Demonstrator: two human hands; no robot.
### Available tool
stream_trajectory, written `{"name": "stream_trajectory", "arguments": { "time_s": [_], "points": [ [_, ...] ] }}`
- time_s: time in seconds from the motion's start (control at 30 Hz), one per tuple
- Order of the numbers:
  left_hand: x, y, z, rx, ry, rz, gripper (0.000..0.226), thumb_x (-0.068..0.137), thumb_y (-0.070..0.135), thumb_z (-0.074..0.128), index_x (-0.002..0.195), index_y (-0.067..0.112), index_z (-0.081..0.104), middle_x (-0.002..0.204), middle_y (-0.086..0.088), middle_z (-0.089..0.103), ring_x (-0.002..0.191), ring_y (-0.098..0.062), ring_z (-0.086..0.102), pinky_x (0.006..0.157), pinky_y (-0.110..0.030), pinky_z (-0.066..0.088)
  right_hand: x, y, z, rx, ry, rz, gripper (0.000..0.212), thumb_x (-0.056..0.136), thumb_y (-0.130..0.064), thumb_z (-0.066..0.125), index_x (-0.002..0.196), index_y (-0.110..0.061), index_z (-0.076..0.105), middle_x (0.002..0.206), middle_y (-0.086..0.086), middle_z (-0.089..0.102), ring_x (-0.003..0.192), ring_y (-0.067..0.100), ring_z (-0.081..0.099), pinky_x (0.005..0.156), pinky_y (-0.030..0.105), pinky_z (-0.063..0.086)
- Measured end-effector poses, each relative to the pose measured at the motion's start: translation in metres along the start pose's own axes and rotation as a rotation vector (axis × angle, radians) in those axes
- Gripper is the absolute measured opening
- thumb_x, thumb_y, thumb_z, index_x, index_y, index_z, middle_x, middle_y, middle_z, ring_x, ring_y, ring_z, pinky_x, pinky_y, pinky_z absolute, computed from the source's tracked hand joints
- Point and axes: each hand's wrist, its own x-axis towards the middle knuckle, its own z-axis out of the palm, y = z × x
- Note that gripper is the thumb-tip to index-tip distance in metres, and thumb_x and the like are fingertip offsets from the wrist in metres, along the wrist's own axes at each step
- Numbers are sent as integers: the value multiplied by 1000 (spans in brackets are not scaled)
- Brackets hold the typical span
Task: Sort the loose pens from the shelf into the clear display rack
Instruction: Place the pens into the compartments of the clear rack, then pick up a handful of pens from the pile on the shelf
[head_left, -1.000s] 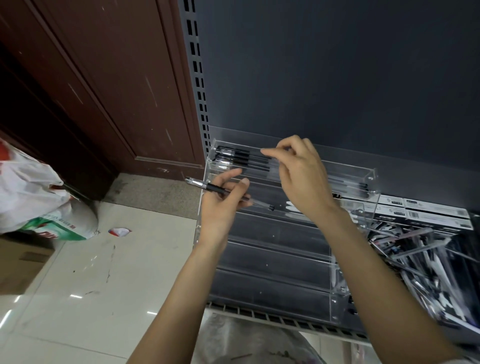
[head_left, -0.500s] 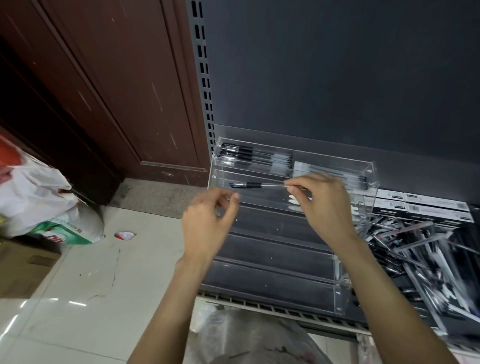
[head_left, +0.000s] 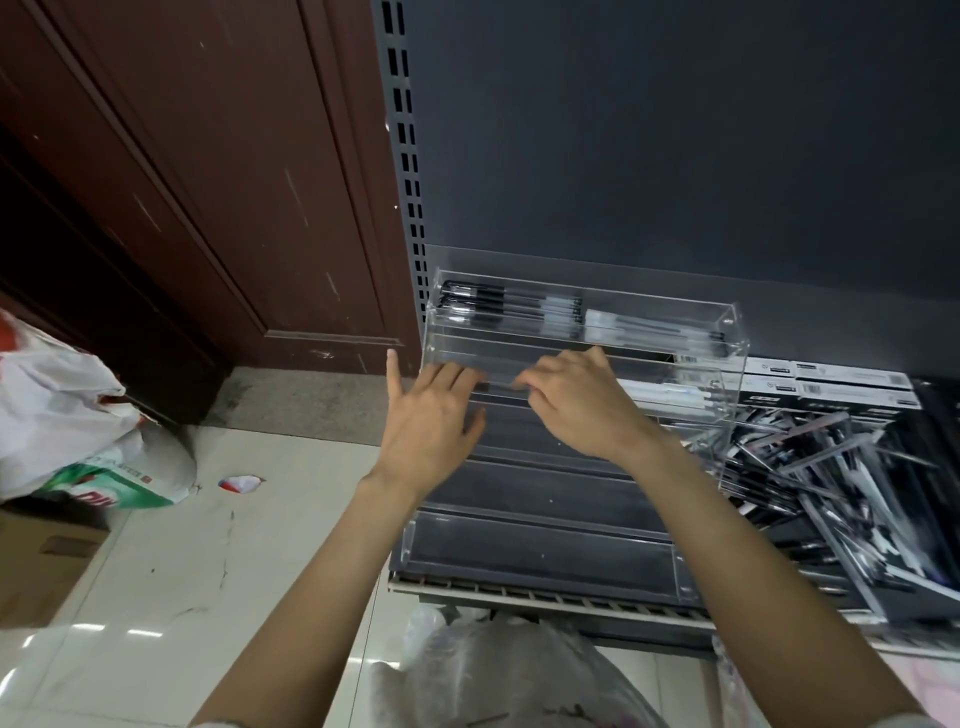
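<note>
Nearest, below both forearms, lies a crinkled translucent plastic bag, soft and shapeless, against glossy pale floor tiles. Just beyond it runs the slotted metal edge of the shelf, and on that shelf stands the clear display rack, a stepped acrylic box of long shallow troughs with hard, shiny walls.

The left hand is spread open, fingers straight and fanned, their tips resting on the second trough from the top; it grips nothing. Just right of it, the right hand has its fingers bent, tips drawn together at a slim pen lying lengthwise in that same trough between the two hands. Blur hides whether the fingertips pinch the pen or only touch it.

Past the hands, the top trough holds a neat row of black-and-clear pens. Right of the right hand, a tangled heap of loose pens in glinting wrappers covers the shelf, with flat black and white boxes behind it. Left of the left hand sits a white plastic bag beside a dark reddish wooden door.
</note>
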Motion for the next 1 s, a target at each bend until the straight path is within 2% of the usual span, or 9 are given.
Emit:
{"name": "stream_trajectory", "arguments": {
  "time_s": [0.17,0.3,0.37,0.4,0.5,0.63,0.77,0.87,1.0],
  "points": [
    [9,-1,-13,44,-123,41,37,87,31,60,122,20,58,118,1,63,116,-22,55,112,-61,9,-5,0,9,28,105,43,31,98,-25,39,124,-23,56,117,-4,62,112,18,49,92,32,23],
    [11,1,-25,34,-156,50,42,88,37,57,127,22,55,121,-1,61,120,-25,50,112,-58,9,-25,0,9,208,379,99,28,93,-17,49,117,-18,63,113,-3,62,110,19,50,91,29,28],
    [10,7,-33,-2,-39,111,37,86,37,55,119,20,61,109,-3,66,108,-28,58,106,-51,30,-47,1,4,247,504,132,28,93,-19,47,116,-17,64,110,-3,63,106,17,52,91,28,33],
    [10,15,-37,-61,49,146,35,86,35,53,113,18,65,101,-2,67,99,-26,61,96,-44,41,-61,1,3,257,557,152,28,93,-20,47,115,-15,64,108,-3,64,104,17,53,91,29,36],
    [5,52,-44,-361,222,293,22,89,25,54,104,16,68,89,6,67,83,-14,61,74,-25,45,-113,7,7,298,647,244,27,93,-18,47,112,-11,65,102,1,66,96,19,57,87,34,42],
    [-11,119,-24,-611,85,546,19,89,19,57,104,18,67,84,7,64,74,-9,61,67,-19,48,-181,40,31,258,541,455,28,90,-21,46,108,-16,67,101,0,67,92,23,60,81,41,45],
    [-32,192,11,-581,-198,575,23,87,24,53,107,23,63,94,9,63,78,-9,62,63,-25,53,-235,85,52,246,467,699,25,83,-5,61,105,-15,69,95,6,67,72,28,63,70,44,53],
    [-38,243,39,-520,-399,498,32,92,24,51,123,21,54,116,2,57,102,-14,56,83,-32,51,-270,116,64,236,407,826,32,75,1,67,103,-14,70,96,9,68,73,31,65,69,40,54],
    [-21,293,85,-331,-435,345,48,93,28,50,138,18,39,136,-1,42,126,-19,38,104,-27,31,-299,162,74,153,304,768,35,70,-7,77,103,-13,69,97,8,68,86,33,63,77,41,54]
  ]
}}
